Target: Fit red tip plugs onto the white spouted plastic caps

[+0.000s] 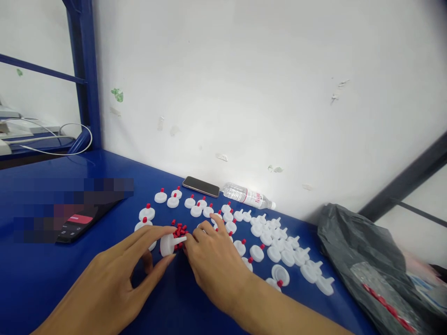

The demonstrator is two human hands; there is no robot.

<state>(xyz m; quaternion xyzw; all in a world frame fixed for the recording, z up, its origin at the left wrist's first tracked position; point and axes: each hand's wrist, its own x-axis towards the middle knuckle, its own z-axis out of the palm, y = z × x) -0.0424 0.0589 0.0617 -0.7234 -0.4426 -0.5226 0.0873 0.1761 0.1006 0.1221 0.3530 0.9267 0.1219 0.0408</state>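
Both forearms come in low over the blue table (pixel 42 279). Left hand (pixel 115 274) lies palm-down, thumb and forefinger closed on a white disc (pixel 166 245) tipped on its edge, stem (pixel 179 240) pointing right; other fingers loosely spread. Right hand (pixel 214 260) is curled, fingertips bunched just at the stem's tip and beside the small heap of red caps (pixel 179 229); whether it pinches a cap I cannot tell, the fingers hide it. Judgement: to seat a cap cleanly, keep the disc steady with stem level, bring the cap square onto the tip, and press along the stem's line rather than from the side. Behind the hands, capped discs (pixel 167 199) stand in loose rows to the left, uncapped ones (pixel 289 253) cluster to the right. Farther back by the wall lie a phone (pixel 201 186) and a bottle (pixel 247 196) on its side. Grey bag (pixel 359 260) sits at far right.
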